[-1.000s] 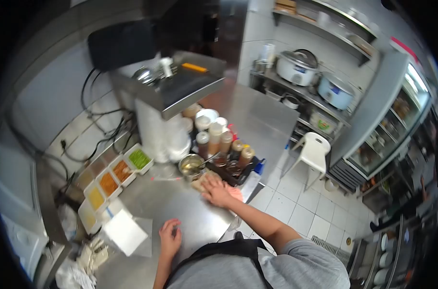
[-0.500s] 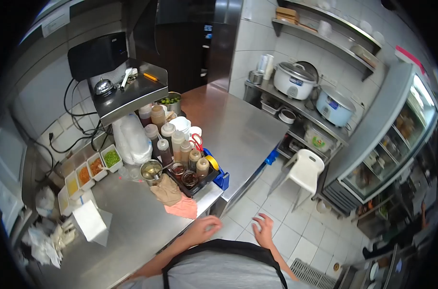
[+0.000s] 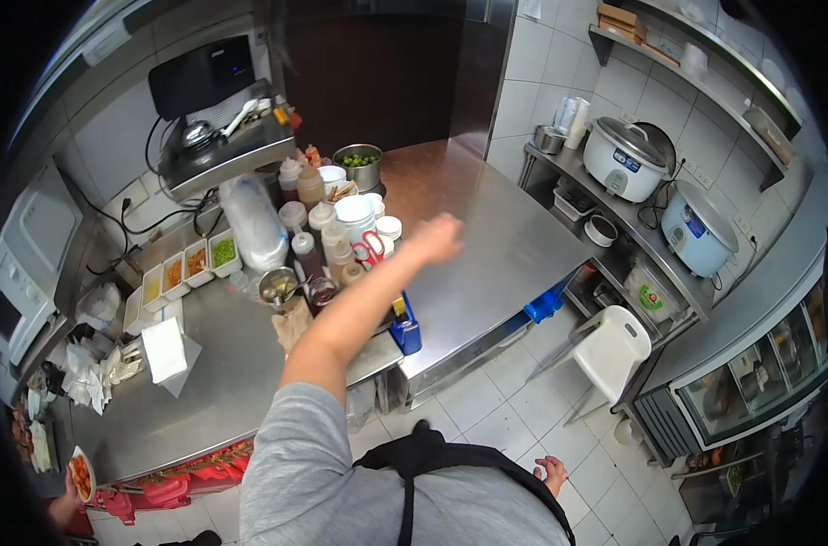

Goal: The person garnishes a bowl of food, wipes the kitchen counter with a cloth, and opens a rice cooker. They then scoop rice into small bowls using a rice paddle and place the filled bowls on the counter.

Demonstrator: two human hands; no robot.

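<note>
- At 8 o'clock, on the far edge, another person's hand (image 3: 63, 507) holds a white dish (image 3: 81, 475) of red-orange food; neither was in view half a second earlier.
- At 9 o'clock, food tubs (image 3: 195, 261) stand in a row on the steel counter (image 3: 250, 364).
- Just off centre at 10 o'clock, the red scissors (image 3: 369, 247) sit amid the bottles, handle loops uppermost. Blades hidden; long axis appears steep, its exact line not determinable.
- Immediately to their 1 o'clock, a white lidded tub (image 3: 389, 227), round, lid facing up.
- Near centre at 1 o'clock, the left hand (image 3: 436, 238) is over the counter, arm stretched from 7 towards 1 o'clock. Earlier, both hands were low before the apron (image 3: 432, 450); this arm now crosses the bottle group.
- Scissors and tub both lie at about 9 o'clock from the left fingers, apart from them in view, the tub nearer. Fingers blurred: cannot tell whether together or spread.
- At 5 o'clock, the right hand (image 3: 550, 473) hangs beside the body, fingers loosely bent and slightly apart, well away from scissors and tub.
</note>
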